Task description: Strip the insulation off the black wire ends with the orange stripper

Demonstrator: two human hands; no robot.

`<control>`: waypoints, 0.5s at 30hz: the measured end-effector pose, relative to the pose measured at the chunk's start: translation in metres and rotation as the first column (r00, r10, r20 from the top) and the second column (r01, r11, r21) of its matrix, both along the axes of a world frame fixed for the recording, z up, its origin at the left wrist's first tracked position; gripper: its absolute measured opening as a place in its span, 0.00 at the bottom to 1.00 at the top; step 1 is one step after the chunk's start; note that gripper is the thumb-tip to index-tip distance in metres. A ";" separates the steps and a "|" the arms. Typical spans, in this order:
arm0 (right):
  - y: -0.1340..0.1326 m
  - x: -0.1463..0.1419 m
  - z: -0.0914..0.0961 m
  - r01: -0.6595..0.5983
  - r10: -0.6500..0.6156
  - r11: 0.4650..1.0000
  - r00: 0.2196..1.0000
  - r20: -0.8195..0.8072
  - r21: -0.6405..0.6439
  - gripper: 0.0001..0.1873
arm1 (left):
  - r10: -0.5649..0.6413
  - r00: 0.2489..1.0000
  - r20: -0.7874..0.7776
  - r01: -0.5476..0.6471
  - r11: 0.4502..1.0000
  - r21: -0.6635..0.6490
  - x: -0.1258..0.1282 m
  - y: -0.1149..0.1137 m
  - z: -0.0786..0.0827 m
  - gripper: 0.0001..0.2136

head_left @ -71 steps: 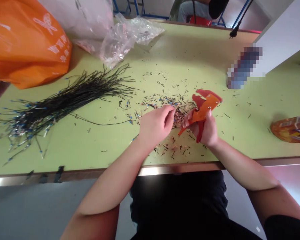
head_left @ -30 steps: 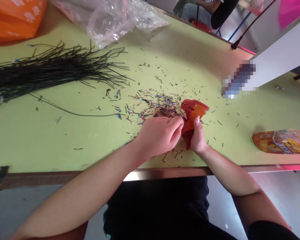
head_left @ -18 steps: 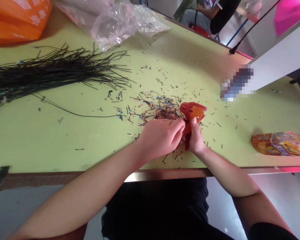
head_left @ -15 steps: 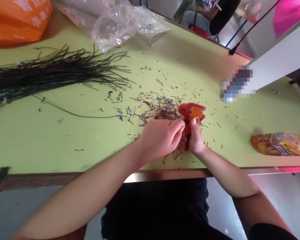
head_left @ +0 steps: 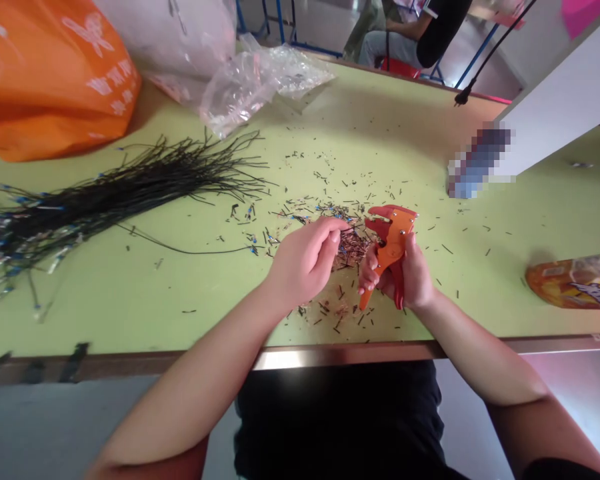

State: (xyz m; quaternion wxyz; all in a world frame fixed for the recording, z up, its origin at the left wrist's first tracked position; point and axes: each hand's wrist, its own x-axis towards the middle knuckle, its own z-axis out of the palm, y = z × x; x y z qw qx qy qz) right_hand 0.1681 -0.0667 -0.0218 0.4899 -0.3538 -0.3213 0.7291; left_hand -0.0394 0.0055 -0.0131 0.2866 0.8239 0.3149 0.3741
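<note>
Fingers of my right hand (head_left: 414, 281) clasp the orange wire stripper (head_left: 392, 241); my left hand (head_left: 304, 261), just beside, pinches shut, contents indiscernible.

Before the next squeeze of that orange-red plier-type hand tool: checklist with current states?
1. Right hand wrapped round the handles of the orange-red plier-type hand tool: ok.
2. Left hand fingertips apart from the tool head: ok.
3. Wire piece in the left pinch: cannot tell, too small.
4. Wire seated in the tool head: cannot tell.
5. Bundle of thin black wires lying on the green table, left of the left hand: ok.
6. Work spot free of copper-coloured offcuts: not ok, a pile lies between the hands.
</note>
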 end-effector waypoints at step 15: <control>-0.007 0.001 -0.025 -0.199 0.205 0.978 0.975 -0.091 0.065 0.40 | 0.038 0.999 0.008 -0.037 0.993 -0.108 0.001 0.003 -0.018 0.06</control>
